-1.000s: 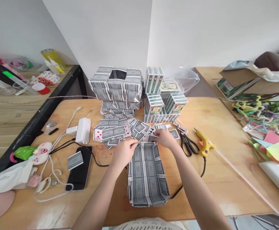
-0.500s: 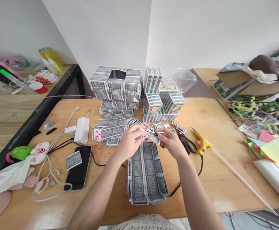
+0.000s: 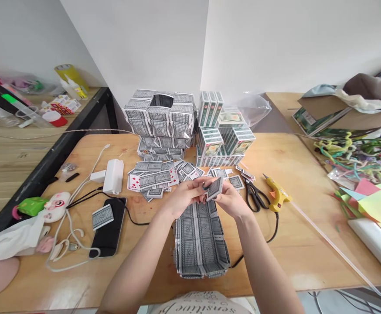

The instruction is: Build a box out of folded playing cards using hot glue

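Note:
A grey-backed playing card piece (image 3: 215, 189) is held up between both hands, its patterned back showing and tilted. My left hand (image 3: 188, 195) pinches it from the left, with dark nails visible. My right hand (image 3: 231, 199) grips its right side and lower edge. Just below the hands lies an open tray made of grey cards (image 3: 199, 240), its far end partly covered by them. Loose cards (image 3: 154, 179) are spread beyond and left of my left hand, some face up with red diamonds.
Behind stand a card structure (image 3: 159, 115) and stacked card boxes (image 3: 210, 141). Scissors (image 3: 256, 196) and a yellow glue gun (image 3: 278, 194) lie on the right. A phone (image 3: 107, 233) with a card on it, a white adapter (image 3: 113, 176) and cables lie left.
Both hands have drawn together, and the card piece has turned from a low slant to a raised position with its back facing me. The view has shifted slightly.

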Demonstrator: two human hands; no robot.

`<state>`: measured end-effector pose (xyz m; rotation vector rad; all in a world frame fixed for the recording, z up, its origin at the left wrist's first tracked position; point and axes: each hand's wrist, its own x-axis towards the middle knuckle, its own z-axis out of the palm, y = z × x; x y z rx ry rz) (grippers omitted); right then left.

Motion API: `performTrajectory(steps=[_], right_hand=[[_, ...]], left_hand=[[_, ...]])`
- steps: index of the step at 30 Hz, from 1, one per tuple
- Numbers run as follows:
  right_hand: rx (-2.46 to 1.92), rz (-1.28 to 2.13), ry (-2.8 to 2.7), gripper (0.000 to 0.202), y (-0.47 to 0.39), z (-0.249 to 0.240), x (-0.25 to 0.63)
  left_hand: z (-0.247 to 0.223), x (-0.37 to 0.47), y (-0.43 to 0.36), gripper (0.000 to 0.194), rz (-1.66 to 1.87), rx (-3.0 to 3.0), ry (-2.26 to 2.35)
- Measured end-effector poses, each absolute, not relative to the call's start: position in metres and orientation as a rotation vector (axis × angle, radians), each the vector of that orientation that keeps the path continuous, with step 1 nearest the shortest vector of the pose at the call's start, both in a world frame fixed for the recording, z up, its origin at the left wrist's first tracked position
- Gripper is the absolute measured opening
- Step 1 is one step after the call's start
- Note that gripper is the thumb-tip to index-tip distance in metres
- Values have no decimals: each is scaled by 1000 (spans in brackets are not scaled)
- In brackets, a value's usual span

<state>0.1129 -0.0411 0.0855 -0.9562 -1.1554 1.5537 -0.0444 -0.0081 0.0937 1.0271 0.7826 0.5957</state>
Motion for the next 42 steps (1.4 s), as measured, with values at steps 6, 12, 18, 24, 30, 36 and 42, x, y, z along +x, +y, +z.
performTrajectory(steps=[6, 12, 18, 24, 30, 36, 42], right_hand=[[-1063, 1266, -1142, 25, -39, 85, 119], [-1426, 990, -1374, 21, -39, 81, 140], [-1577, 757, -1723, 17, -41, 81, 148], [-1597, 839, -1804, 18, -42, 74, 146], [-1586, 860, -1837, 19, -42, 74, 147], [-1655, 850, -1783, 20, -45, 77, 155], [-1599, 924, -1815, 20, -42, 69, 150]], left_hand=[[101, -55, -14, 26, 656, 1475, 977], [88, -76, -12, 20, 725, 1999, 1238], [70, -73, -16, 21, 624, 1944, 1193], [67, -72, -17, 21, 634, 1933, 1246], [63, -72, -18, 22, 666, 1940, 1271], [62, -71, -18, 21, 674, 1942, 1301], [62, -71, -18, 22, 679, 1955, 1303]])
